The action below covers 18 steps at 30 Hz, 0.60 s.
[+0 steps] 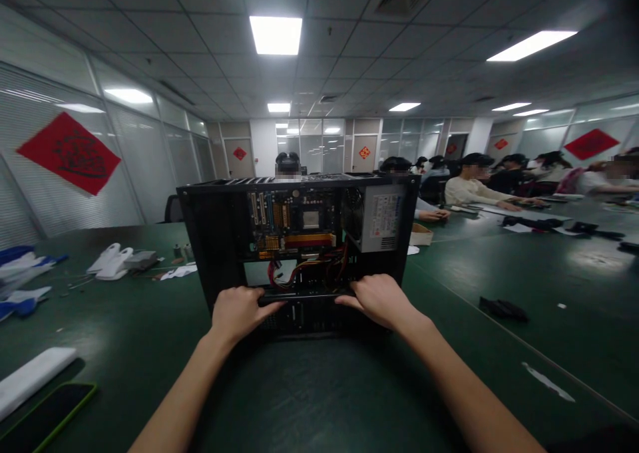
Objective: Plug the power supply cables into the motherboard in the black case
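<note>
A black computer case [210, 240] stands on the green table in front of me, its open side facing me. Inside it are a motherboard [269, 210], a grey power supply [383, 217] at the upper right and loose coloured cables [284, 280] in the middle. My left hand [234, 314] is closed around the left end of a black bar [304, 298] that crosses the lower part of the case. At the bar's right end, my right hand [380, 299] grips it the same way. Both thumbs point inward; the other fingertips are hidden.
On the left lie a green-edged phone [47, 416], a long white object [37, 376] and white plastic parts [110, 261]. A black cloth-like item [503, 308] and a white strip [548, 381] lie right. Several people sit along the table beyond.
</note>
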Motion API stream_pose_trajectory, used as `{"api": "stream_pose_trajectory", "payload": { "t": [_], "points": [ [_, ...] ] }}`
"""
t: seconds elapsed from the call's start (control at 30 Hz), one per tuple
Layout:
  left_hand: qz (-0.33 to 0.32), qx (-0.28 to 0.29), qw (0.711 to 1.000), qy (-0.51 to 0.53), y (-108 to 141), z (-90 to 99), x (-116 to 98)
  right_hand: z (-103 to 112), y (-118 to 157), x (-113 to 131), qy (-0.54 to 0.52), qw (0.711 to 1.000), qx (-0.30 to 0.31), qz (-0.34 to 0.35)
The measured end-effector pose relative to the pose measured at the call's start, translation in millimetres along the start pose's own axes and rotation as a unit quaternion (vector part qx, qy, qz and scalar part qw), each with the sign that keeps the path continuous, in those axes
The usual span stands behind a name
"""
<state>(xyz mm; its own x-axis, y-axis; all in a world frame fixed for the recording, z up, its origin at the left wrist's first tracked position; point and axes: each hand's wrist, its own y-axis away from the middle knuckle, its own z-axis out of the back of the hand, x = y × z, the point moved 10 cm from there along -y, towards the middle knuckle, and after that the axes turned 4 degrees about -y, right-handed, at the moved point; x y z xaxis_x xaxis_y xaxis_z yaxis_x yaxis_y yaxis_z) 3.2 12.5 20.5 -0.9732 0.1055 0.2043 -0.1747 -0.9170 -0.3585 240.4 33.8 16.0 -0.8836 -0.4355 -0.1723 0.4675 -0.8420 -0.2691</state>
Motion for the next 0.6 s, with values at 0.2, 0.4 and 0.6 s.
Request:
{"api": "stream_pose_trajectory", "payload": {
  "t": [0.2,0.4,0.6],
  "points": [
    [0.002,-0.019,1.0,-0.006,1.3,1.7,-0.4,-3.7,-0.8,-1.3,-0.009,1.0,0.003,-0.009],
    [-0.001,-0.02,1.0,-0.006,2.4,2.8,-0.9,5.7,-10.3,20.6,-0.119,0.992,-0.023,0.027],
    [0.009,-0.028,1.0,-0.007,2.5,2.1,1.7,35.2,-60.9,73.1,-0.301,0.944,-0.077,0.112]
  ]
}}
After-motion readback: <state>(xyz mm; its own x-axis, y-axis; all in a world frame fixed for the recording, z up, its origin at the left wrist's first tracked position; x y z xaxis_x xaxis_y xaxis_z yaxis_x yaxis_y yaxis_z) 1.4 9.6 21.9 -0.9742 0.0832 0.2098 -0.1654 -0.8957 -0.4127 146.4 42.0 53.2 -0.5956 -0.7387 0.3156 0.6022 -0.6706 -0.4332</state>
